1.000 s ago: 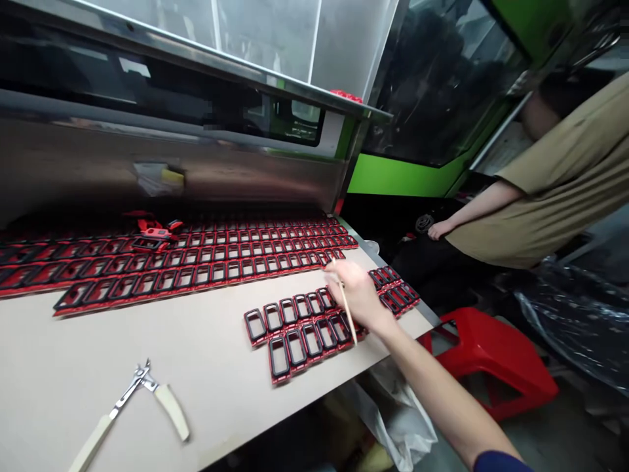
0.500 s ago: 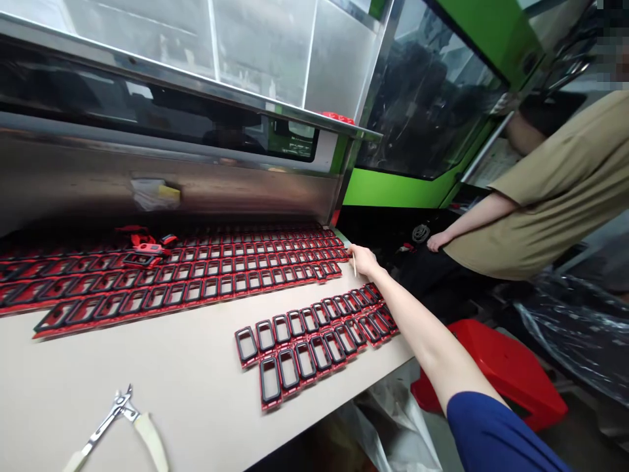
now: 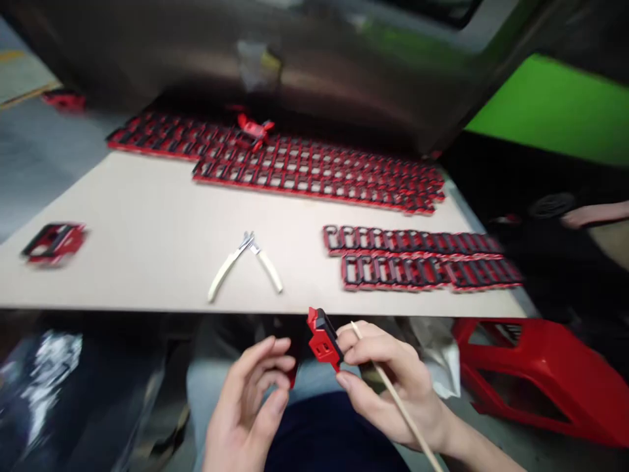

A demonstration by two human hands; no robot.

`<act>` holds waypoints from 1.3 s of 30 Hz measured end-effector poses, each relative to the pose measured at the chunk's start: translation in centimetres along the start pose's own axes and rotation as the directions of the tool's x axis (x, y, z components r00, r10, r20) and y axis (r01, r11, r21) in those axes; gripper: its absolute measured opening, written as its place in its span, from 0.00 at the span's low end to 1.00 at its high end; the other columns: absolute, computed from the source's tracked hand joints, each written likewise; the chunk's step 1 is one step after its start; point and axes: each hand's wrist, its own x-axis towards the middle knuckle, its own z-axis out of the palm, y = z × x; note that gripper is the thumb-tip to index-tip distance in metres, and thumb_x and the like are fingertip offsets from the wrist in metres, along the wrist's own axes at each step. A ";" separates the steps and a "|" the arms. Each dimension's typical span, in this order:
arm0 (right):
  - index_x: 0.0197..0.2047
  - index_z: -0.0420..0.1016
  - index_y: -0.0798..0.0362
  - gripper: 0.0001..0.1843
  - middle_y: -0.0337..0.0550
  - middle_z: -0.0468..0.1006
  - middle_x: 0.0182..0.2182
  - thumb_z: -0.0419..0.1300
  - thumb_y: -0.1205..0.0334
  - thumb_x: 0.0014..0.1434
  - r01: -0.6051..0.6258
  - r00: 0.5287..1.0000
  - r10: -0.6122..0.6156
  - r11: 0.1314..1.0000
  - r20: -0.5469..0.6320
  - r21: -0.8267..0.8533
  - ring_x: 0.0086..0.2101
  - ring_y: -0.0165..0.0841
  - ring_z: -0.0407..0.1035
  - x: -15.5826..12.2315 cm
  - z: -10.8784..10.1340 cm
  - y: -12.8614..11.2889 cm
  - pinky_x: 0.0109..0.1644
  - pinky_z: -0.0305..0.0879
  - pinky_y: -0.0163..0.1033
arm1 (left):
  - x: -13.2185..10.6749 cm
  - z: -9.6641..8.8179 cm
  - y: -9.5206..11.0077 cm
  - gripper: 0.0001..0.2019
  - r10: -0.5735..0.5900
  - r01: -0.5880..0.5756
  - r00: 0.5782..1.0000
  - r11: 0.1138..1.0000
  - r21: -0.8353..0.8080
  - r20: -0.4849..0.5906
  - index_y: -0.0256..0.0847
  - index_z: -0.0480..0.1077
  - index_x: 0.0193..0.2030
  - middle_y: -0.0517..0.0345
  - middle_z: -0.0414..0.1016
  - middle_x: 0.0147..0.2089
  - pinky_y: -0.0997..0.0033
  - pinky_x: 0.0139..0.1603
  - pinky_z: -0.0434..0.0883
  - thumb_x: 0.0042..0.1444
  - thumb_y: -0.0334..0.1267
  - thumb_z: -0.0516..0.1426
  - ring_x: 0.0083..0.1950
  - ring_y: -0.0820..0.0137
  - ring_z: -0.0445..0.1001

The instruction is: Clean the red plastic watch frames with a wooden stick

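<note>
My right hand (image 3: 393, 377) pinches a small red-and-black plastic frame (image 3: 324, 344) between thumb and fingers, above my lap. A thin pale wooden stick (image 3: 400, 406) also lies in that hand, slanting down past the palm. To the left of the frame is my left hand (image 3: 253, 400), its fingers loosely curved and apart from the thumb. A sliver of red shows just beyond the left fingertips; what it belongs to is unclear. White-handled nippers (image 3: 248, 252) lie spread on the table in front of my hands.
Two rows of frames (image 3: 407, 269) lie at the table's right. Longer rows (image 3: 304, 174) run along the metal wall. A red-and-black piece (image 3: 55, 244) sits at the left. A red plastic bin (image 3: 545, 380) stands at lower right; a person's arm (image 3: 597, 213) shows at right.
My right hand has come back from the far right of the table to above my lap, now with a frame and the stick. My left hand has come into view. The view has turned left and down.
</note>
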 end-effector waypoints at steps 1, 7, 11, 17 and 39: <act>0.53 0.74 0.46 0.20 0.45 0.85 0.39 0.63 0.77 0.63 0.054 0.996 -0.053 0.998 0.078 -0.011 0.38 0.37 0.82 -0.2 1.5 -0.3 0.47 0.84 0.45 | 0.2 -0.4 0.4 0.20 0.001 -0.001 1.000 1.000 -0.009 -0.021 0.49 0.81 0.58 0.50 0.87 0.53 0.70 0.43 0.84 0.60 0.46 0.73 0.44 0.63 0.86; 0.49 0.77 0.48 0.14 0.53 0.89 0.44 0.62 0.76 0.66 0.293 0.930 -0.273 0.955 0.248 -0.050 0.44 0.45 0.85 -1.4 7.6 0.2 0.52 0.85 0.59 | -0.3 -4.9 -0.2 0.13 -0.111 0.116 0.977 0.993 0.013 -0.184 0.42 0.83 0.47 0.50 0.89 0.43 0.72 0.47 0.84 0.60 0.44 0.73 0.45 0.62 0.89; 0.55 0.74 0.47 0.21 0.56 0.85 0.50 0.66 0.76 0.63 0.016 0.997 -0.026 0.991 0.078 0.136 0.51 0.46 0.84 -2.7 9.9 -0.6 0.53 0.86 0.55 | -2.0 -6.9 -0.5 0.07 -0.013 0.006 0.984 0.999 -0.037 -0.177 0.44 0.83 0.44 0.52 0.89 0.45 0.66 0.51 0.85 0.61 0.36 0.72 0.48 0.62 0.89; 0.50 0.75 0.46 0.19 0.49 0.87 0.45 0.66 0.79 0.62 -0.127 0.991 0.113 0.958 0.069 0.256 0.43 0.39 0.85 -3.3 11.4 -1.2 0.47 0.86 0.44 | -3.1 -8.2 -0.4 0.09 0.068 -0.074 0.997 0.989 -0.127 -0.046 0.50 0.84 0.47 0.58 0.89 0.52 0.67 0.58 0.83 0.65 0.30 0.69 0.55 0.63 0.88; 0.50 0.75 0.50 0.20 0.52 0.86 0.47 0.63 0.82 0.60 -0.072 0.996 0.056 0.958 0.064 0.277 0.45 0.39 0.86 -4.6 11.6 -0.5 0.51 0.86 0.44 | -3.7 -9.4 -1.3 0.13 0.131 -0.128 0.987 0.991 -0.042 0.094 0.48 0.81 0.53 0.64 0.86 0.59 0.71 0.63 0.80 0.69 0.25 0.63 0.61 0.67 0.85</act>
